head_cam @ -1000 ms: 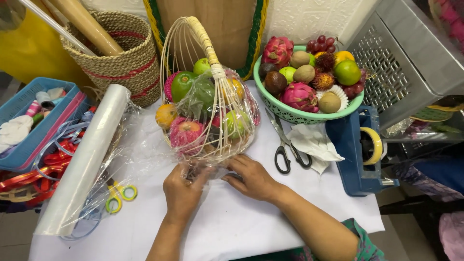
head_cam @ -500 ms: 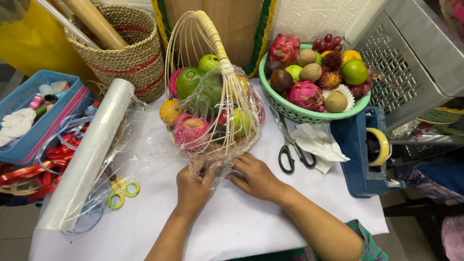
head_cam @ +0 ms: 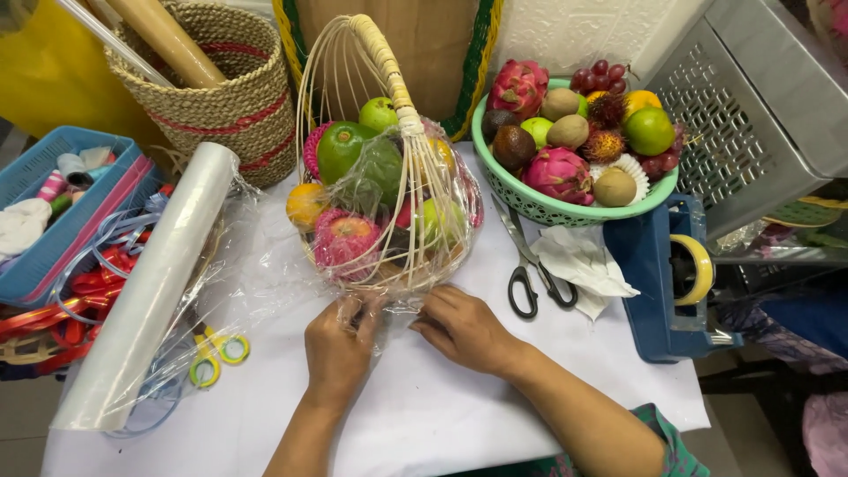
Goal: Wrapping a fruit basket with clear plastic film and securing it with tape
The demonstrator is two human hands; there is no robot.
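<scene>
Wrapping stage: your left hand (head_cam: 340, 340) pinched the film (head_cam: 265, 265) under the basket (head_cam: 389, 221), right hand (head_cam: 459, 327) pressed flat beside. Next probably needed tape (head_cam: 693, 265).

Left hand's fingers (head_cam: 353, 311) seem buried in crinkled clear wrap (head_cam: 265, 265).

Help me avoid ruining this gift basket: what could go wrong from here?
The clear wrap bunched under the left hand and right hand is thin and might tear against the cane ribs. The tall fruit basket could tip if pulled. The black scissors lie open close to the right hand.
</scene>
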